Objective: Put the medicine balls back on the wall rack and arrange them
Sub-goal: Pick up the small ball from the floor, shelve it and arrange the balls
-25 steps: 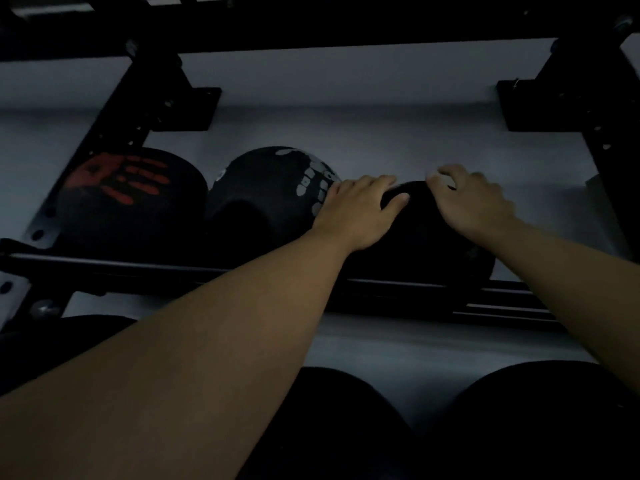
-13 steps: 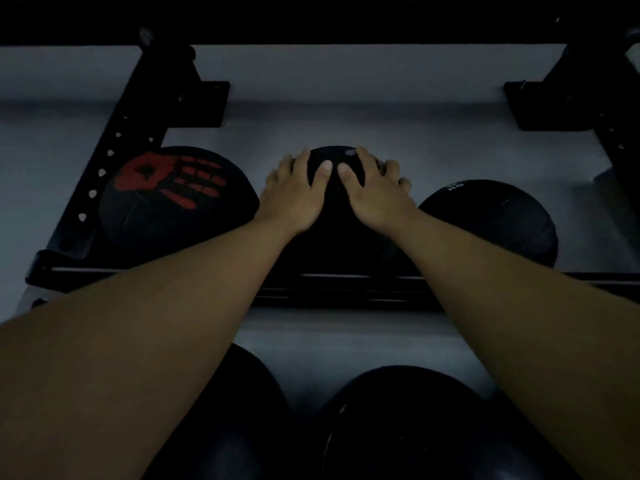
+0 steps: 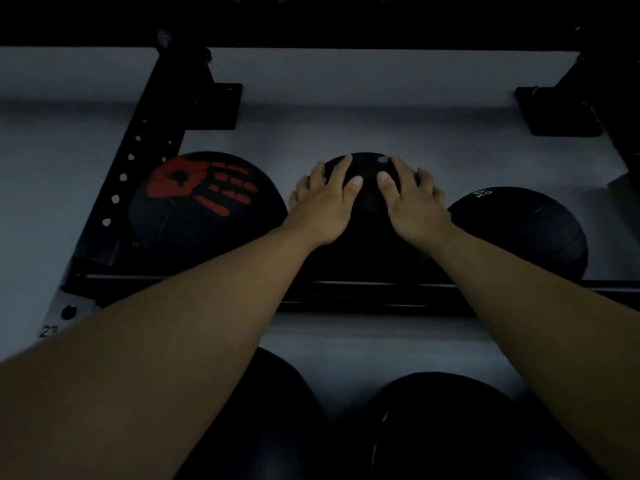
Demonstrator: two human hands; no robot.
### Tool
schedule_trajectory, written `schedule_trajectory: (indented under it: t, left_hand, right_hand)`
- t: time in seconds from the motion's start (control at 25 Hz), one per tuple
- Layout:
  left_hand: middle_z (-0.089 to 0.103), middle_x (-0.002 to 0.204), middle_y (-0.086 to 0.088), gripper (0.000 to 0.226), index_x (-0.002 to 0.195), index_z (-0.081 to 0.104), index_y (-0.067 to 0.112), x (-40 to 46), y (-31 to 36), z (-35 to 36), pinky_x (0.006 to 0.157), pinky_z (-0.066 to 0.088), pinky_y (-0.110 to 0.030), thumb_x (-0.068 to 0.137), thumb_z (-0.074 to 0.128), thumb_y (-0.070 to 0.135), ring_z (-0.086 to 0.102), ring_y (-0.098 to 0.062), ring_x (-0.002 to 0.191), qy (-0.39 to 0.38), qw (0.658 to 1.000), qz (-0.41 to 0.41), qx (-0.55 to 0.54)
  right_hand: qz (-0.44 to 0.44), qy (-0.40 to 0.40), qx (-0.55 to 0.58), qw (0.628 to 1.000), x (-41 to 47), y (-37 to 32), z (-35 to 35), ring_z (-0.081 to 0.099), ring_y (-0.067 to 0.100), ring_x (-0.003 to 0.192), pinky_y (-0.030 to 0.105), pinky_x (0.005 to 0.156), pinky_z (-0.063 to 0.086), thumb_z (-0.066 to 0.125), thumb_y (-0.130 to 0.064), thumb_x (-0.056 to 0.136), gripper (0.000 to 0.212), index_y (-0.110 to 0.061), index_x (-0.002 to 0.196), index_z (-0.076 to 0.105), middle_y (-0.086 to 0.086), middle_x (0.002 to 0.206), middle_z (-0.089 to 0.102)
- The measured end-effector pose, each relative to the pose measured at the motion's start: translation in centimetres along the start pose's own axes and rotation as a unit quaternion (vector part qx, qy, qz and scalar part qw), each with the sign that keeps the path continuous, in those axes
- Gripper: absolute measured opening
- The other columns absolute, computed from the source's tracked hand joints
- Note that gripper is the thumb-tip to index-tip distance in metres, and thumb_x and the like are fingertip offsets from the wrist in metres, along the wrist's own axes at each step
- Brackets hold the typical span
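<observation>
Hands, left hand (image 3: 323, 202) and right hand (image 3: 410, 202), flat atop middle ball (image 3: 369, 188).

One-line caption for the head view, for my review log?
Both hands, left and right, rest on the middle medicine ball of three on the rack rail.

Gym: black medicine balls (image 3: 204, 209) on steel wall rack (image 3: 138, 157), grey wall (image 3: 363, 112).
</observation>
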State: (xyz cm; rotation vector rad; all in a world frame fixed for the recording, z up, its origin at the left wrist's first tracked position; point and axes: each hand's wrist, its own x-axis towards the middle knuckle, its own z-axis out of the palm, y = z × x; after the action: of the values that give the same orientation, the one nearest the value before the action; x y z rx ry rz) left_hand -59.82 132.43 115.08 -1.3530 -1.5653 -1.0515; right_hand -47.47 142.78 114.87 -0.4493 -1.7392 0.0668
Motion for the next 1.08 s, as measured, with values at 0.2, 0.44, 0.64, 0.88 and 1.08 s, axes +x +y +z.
schedule_trajectory:
  t: [0.2,0.44,0.64,0.88,1.08]
  left_hand:
    - [0.039,0.167,-0.004,0.051,0.161,0.038,0.031,-1.6,-4.0,-5.1,0.129,0.011,-0.055,0.113,0.03,0.047,0.032,-0.032,0.155,0.069,0.992,0.026,0.102]
    - [0.048,0.16,-0.005,0.046,0.152,0.052,0.025,-3.1,-12.3,-11.9,0.124,0.022,-0.051,0.112,0.036,0.04,0.037,-0.032,0.151,0.142,0.976,0.022,0.166]
    - [0.04,0.163,-0.008,0.048,0.154,0.048,0.025,-3.3,-18.1,-15.4,0.119,0.028,-0.058,0.112,0.033,0.045,0.036,-0.04,0.148,0.125,0.984,-0.027,0.125]
    - [0.012,0.175,0.001,0.06,0.165,0.017,0.047,-3.7,-23.0,-13.6,0.128,0.014,-0.063,0.108,0.026,0.063,0.009,-0.036,0.16,0.047,0.996,-0.033,-0.062]
    - [0.016,0.174,0.002,0.058,0.164,0.022,0.046,-3.7,-23.3,-12.8,0.125,0.014,-0.064,0.108,0.028,0.063,0.012,-0.034,0.159,0.084,0.992,-0.015,-0.089]
  right_hand:
    - [-0.096,0.079,-0.04,0.991,-1.2,-5.2,2.1,0.027,0.038,0.155,0.052,0.129,0.015,0.031,-0.038,0.112,0.053,-0.024,0.163,0.034,0.021,0.167,0.032]
    - [-0.14,0.016,0.023,0.99,-1.9,-14.7,6.8,0.03,0.036,0.153,0.045,0.126,0.022,0.033,-0.042,0.112,0.053,-0.024,0.162,0.037,0.017,0.165,0.034]
    - [-0.102,-0.028,0.035,0.994,-2.2,-19.3,12.2,0.027,0.041,0.152,0.052,0.124,0.027,0.03,-0.051,0.111,0.057,-0.029,0.163,0.032,0.018,0.167,0.028]
    - [-0.04,-0.031,0.027,0.998,-3.3,-19.5,16.4,-0.002,0.047,0.161,0.066,0.128,0.006,0.023,-0.065,0.106,0.066,-0.044,0.166,0.006,0.009,0.178,-0.005]
    - [-0.038,-0.008,0.007,0.999,-3.8,-19.9,16.3,0.008,0.05,0.159,0.06,0.127,0.014,0.024,-0.06,0.109,0.063,-0.041,0.167,0.011,0.011,0.177,0.003]
